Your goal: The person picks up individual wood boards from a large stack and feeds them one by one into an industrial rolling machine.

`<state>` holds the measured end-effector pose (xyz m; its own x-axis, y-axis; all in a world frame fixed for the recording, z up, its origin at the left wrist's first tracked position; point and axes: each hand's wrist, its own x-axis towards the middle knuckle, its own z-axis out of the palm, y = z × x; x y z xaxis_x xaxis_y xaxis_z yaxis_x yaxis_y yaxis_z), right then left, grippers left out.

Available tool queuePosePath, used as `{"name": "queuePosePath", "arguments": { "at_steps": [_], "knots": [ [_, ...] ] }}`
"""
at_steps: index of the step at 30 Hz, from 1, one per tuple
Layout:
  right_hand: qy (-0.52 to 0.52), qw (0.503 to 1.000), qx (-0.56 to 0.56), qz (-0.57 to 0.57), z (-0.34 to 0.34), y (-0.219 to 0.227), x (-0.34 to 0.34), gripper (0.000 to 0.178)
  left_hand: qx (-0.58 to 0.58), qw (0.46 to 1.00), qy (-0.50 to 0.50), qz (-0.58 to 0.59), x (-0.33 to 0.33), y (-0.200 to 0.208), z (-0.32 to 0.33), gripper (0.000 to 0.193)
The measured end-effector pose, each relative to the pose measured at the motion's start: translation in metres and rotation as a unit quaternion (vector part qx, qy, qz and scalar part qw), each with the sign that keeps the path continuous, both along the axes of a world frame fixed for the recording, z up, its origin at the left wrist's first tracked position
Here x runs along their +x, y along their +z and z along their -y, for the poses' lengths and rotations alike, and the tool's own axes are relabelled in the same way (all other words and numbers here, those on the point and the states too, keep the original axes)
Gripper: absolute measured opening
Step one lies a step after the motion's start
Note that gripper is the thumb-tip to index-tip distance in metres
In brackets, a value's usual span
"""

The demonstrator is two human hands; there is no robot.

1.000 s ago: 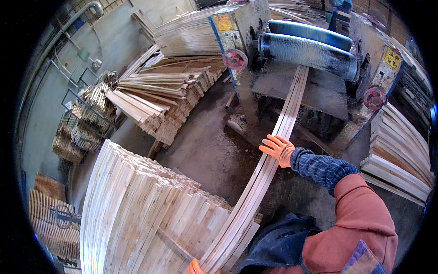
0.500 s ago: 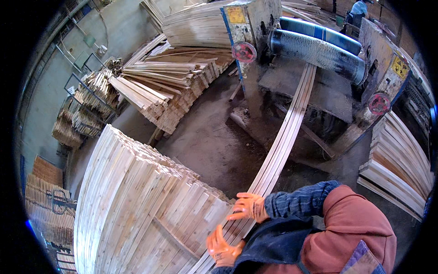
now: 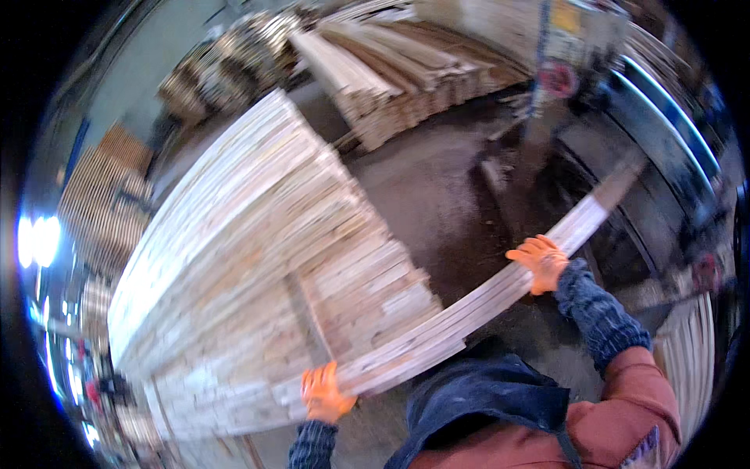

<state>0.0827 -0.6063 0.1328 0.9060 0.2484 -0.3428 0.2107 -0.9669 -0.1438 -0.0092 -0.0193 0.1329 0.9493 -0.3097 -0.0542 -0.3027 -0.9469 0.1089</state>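
Both hands wear orange gloves and are on a narrow bundle of pale wooden strips [image 3: 445, 334], which slants up from lower left to upper right in front of the person. The left hand [image 3: 326, 395] is on the bundle toward its lower-left part, fingers slightly spread and lying across the wood; the right hand [image 3: 541, 264] is farther along, its fingers extended and gently bent over the top. How tightly either set of fingers closes beneath the strips is hidden. The bundle's far end reaches the machine [image 3: 569, 47], near its dark roller [image 3: 662, 139], and its nearer part runs along the edge of a large board stack [image 3: 258, 273]. A dark apron [image 3: 484, 402] is just below the strips, between the forearms
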Motion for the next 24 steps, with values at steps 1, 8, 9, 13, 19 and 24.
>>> {"name": "queuePosePath", "arguments": {
  "at_steps": [1, 8, 9, 13, 19, 24],
  "knots": [
    [0.005, 0.999, 0.034, -0.038, -0.008, 0.016, 0.008, 0.098, -0.024, 1.0, -0.001, -0.001, 0.003, -0.003, 0.011, 0.091],
    [-0.084, 0.883, 0.456, -0.074, -0.101, -0.025, 0.066, 0.061, -0.052, 0.994, -0.015, -0.094, 0.015, 0.003, 0.096, 0.096],
    [-0.094, 0.866, 0.485, -0.079, -0.12, -0.033, 0.079, 0.06, -0.069, 0.993, -0.039, -0.091, 0.02, 0.008, 0.104, 0.097],
    [-0.059, 0.848, 0.522, -0.069, -0.188, -0.072, 0.143, 0.057, -0.209, 0.97, -0.075, -0.102, 0.04, 0.023, 0.103, 0.091],
    [-0.262, 0.775, 0.547, -0.178, -0.289, -0.113, 0.247, 0.049, -0.326, 0.928, 0.11, -0.146, 0.04, -0.013, -0.002, 0.061],
    [-0.243, 0.635, 0.733, -0.034, -0.237, -0.265, 0.383, 0.036, -0.313, 0.899, 0.242, -0.188, 0.011, -0.045, -0.089, 0.051]
  ]
}}
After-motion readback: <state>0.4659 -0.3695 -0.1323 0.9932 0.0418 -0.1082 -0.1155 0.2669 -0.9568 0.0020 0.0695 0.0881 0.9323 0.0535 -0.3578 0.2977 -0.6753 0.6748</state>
